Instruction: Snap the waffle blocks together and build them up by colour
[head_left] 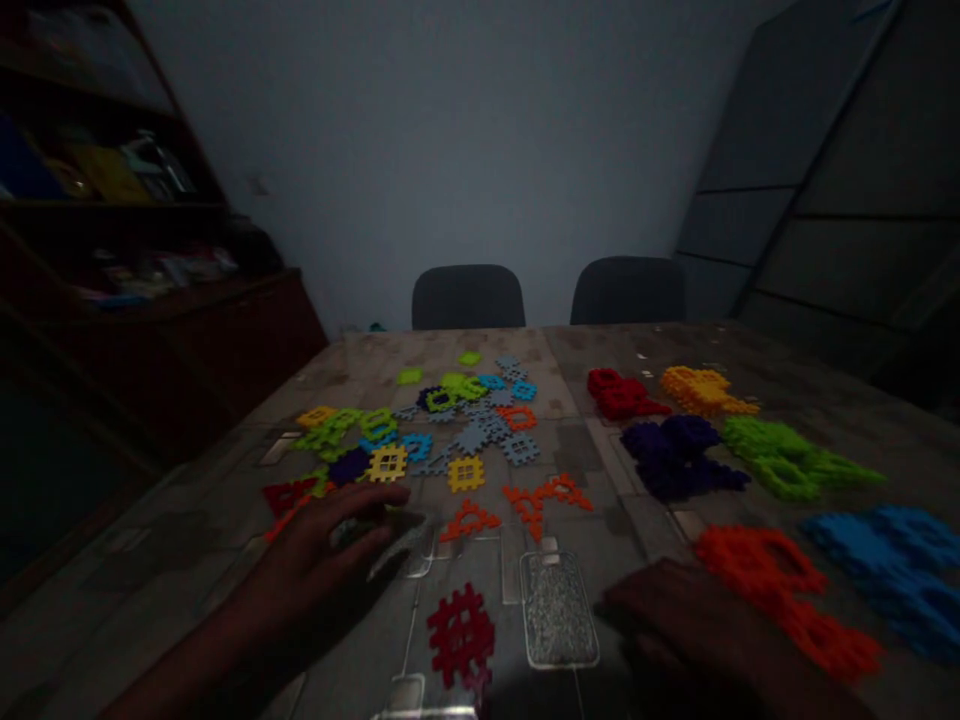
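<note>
My left hand [330, 540] hovers over the table at the left, thumb and fingers apart, with nothing visible between them. Just beyond its fingertips lie a pale yellow square interlocking tile [388, 463] and a dark purple tile [349, 466]. My right hand [675, 605] is low at the right, fingers stretched forward, beside a stack of orange interlocking tiles [761, 565]; it is dark and holds nothing visible. Between the hands lies a dark red tile [461, 635]. Loose orange triangular tiles [470, 520] are farther up the middle.
A mixed heap of grey tiles [480, 432], with green, blue and yellow ones, covers the table's middle. Sorted piles stand right: red [619, 392], yellow [701, 388], purple [675, 455], green [795, 458], blue [896, 570]. Two chairs [469, 297] stand behind the patterned table [187, 540].
</note>
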